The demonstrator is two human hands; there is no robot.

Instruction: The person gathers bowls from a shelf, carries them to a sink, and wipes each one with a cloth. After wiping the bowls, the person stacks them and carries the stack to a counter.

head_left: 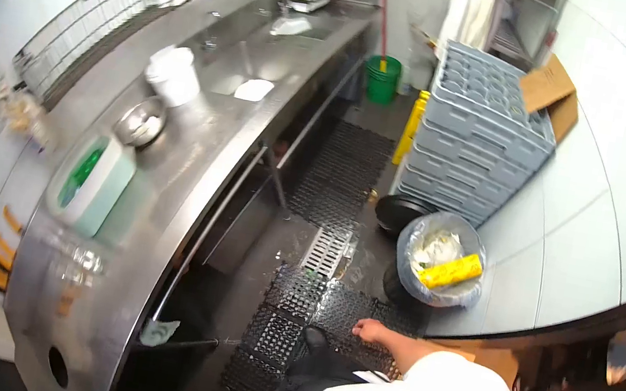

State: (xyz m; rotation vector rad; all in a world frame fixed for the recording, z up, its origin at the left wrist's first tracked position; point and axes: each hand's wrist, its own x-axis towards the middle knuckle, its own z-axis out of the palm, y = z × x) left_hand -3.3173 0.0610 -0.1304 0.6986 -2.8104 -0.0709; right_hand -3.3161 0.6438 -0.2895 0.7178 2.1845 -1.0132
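Note:
My right hand hangs low beside my dark trousers, its fingers loosely curled with nothing visible in them. It touches nothing and shows above the black floor mat. Nearest to it is a lined bin that holds crumpled waste and a yellow packet. My white sleeve fills the lower right, and my dark shoe is on the mat. My left hand is out of the picture.
A long steel sink counter runs along the left, bearing a green-and-white tub, a metal bowl and a white bucket. Stacked grey glass racks line the right wall. A green bucket stands at the back.

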